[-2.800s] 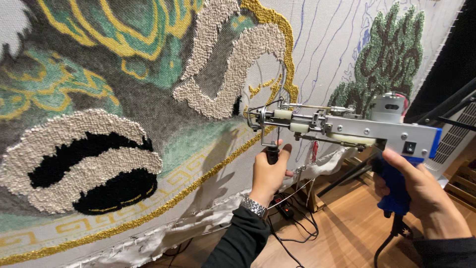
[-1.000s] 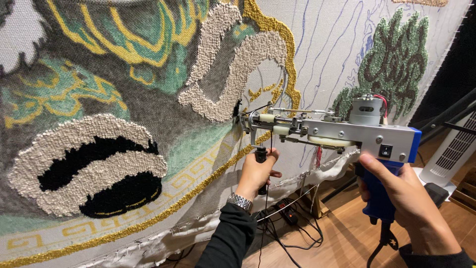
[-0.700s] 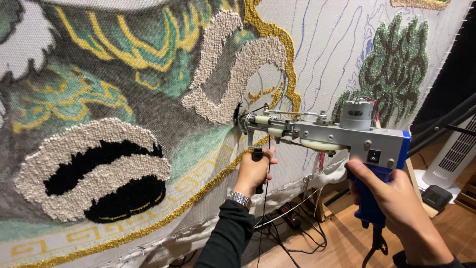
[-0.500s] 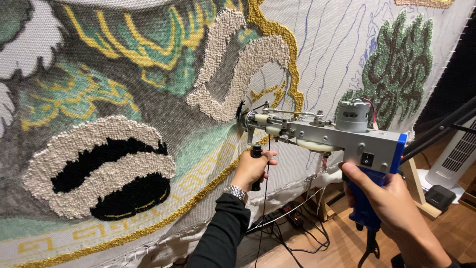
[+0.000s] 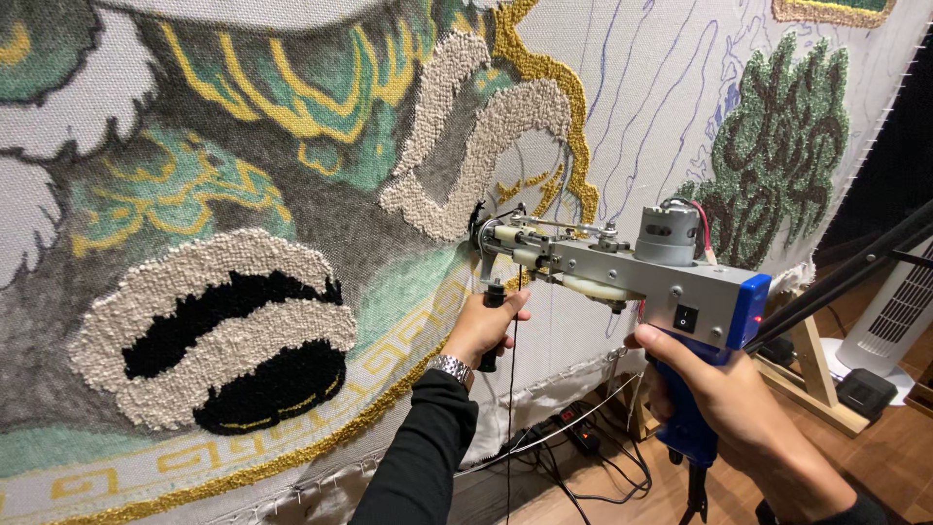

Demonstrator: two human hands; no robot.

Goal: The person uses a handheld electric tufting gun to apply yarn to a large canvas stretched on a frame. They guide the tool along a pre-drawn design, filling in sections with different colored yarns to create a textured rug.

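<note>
Left hand [image 5: 483,326] gripping tufting gun [image 5: 632,272] front handle, right hand [image 5: 714,384] closed around blue grip, tip seemingly touching rug cloth [image 5: 632,117]

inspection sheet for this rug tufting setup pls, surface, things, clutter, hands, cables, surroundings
surface: stretched cloth, partly tufted in green, gold, cream and black
job's things: tufting gun, tip against the cloth
clutter: nothing seen on the cloth
grippers: left hand grips the front handle; right hand grips the blue rear grip
cables: black cords and a power strip on the floor
surroundings: wooden frame leg, white fan, wood floor
</note>
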